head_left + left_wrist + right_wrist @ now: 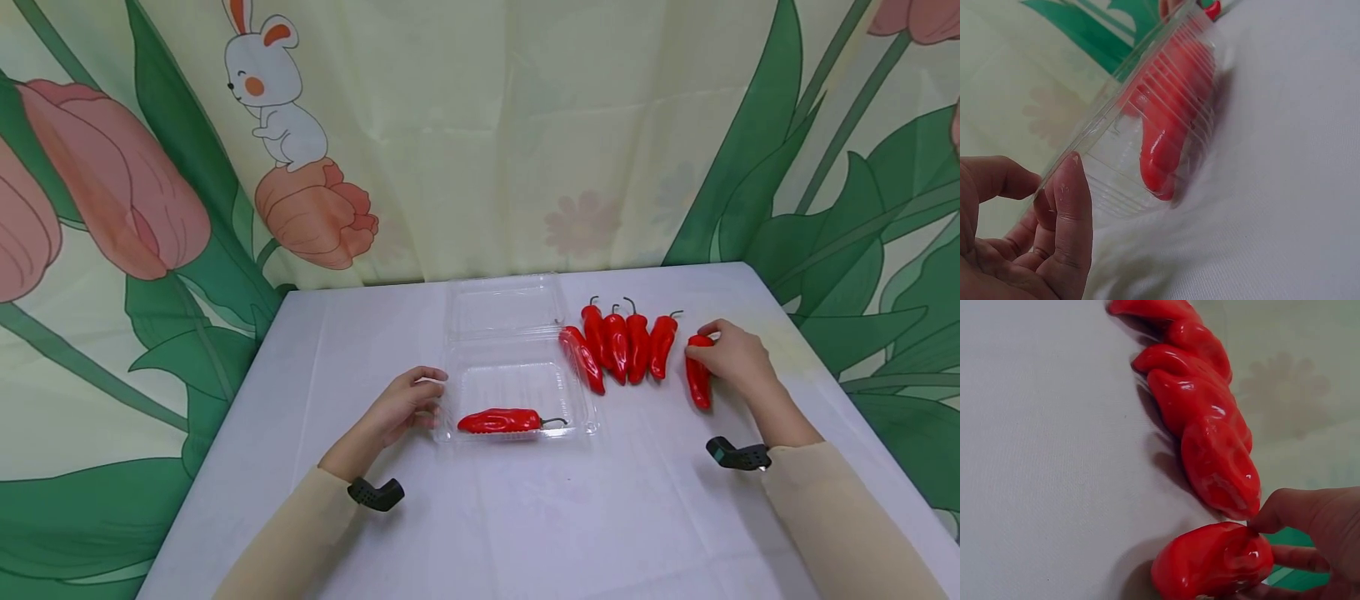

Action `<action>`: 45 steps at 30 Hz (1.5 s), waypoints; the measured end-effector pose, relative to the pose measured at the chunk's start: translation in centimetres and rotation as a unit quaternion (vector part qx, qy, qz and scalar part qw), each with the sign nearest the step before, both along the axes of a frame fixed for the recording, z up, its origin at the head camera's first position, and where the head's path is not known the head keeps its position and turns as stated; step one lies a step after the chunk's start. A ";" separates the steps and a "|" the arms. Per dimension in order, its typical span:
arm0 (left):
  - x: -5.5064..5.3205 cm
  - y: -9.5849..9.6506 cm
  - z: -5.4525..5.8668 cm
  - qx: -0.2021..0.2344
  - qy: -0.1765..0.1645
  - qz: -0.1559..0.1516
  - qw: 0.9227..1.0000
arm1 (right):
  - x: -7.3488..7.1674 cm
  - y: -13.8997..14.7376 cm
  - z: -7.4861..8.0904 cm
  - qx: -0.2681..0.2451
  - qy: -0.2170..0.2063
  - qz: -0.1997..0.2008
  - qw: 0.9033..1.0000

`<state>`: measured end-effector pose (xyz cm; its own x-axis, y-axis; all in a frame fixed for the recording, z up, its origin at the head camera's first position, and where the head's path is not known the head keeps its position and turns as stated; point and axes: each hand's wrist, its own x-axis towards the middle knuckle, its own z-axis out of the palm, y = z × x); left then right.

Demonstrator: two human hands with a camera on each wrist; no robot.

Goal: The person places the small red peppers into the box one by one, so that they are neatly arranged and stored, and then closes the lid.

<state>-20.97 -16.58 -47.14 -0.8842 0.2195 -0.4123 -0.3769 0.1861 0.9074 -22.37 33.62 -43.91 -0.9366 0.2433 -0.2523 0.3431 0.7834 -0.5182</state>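
Observation:
My left hand is at the left side of a clear plastic clamshell box; in the left wrist view its thumb and fingers pinch the rim. The box lies with its lid folded back, and a red chili pepper lies sideways along its near side. Over on the right, my right hand grips the stem end of another red chili pepper between thumb and fingers. That pepper's tip points toward the near edge, and its stem is hidden by the hand.
Several more red chili peppers lie side by side between the box and my right hand, the leftmost pepper against the box's right side. A white cloth covers the table. Behind hangs a curtain printed with tulips and a rabbit.

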 end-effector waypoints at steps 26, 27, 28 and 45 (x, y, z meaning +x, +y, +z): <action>-0.1 -0.1 0.1 -0.003 -0.005 -0.003 1.000 | 0.8 -1.7 3.2 -0.033 0.062 0.008 0.998; -0.1 -0.1 0.1 -0.003 -0.006 -0.003 1.000 | 0.8 -1.8 3.4 -0.034 0.065 0.011 0.997; -0.1 -0.1 0.1 -0.004 -0.006 -0.003 1.000 | 0.9 -2.1 3.7 -0.037 0.068 0.014 0.997; 0.0 0.0 0.3 -0.008 -0.003 0.000 1.000 | 0.9 -5.4 6.0 -0.066 0.087 0.046 0.993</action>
